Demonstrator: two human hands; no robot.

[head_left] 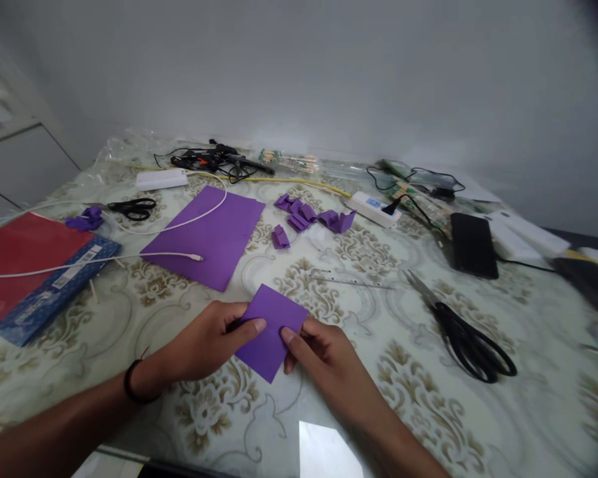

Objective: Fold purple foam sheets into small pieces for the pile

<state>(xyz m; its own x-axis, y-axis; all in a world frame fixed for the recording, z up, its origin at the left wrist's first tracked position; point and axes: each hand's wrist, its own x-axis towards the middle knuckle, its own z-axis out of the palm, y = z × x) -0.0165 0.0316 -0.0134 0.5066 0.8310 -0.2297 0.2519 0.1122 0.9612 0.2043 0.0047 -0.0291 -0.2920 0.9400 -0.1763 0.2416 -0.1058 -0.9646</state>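
Observation:
Between my hands, near the front of the table, is a small purple piece of paper (273,309), tilted with one corner toward me. My left hand (212,342) pinches its left side, thumb on top and fingers underneath. On the right side, my right hand (321,352) grips it the same way, thumb on the face. Beyond it lies a larger purple sheet (214,229), and several folded purple paper pieces (301,216) sit to its right. Large black-handled scissors (471,338) lie to the right, with a clear ruler (351,280) beside their tips.
A red and blue packet (44,279) lies at left, with a white cable (129,262) across it. Smaller black scissors (134,208) and a white power bank (162,178) are behind. A power strip (373,209), a black phone (473,245) and tangled black wires (219,159) line the back and right.

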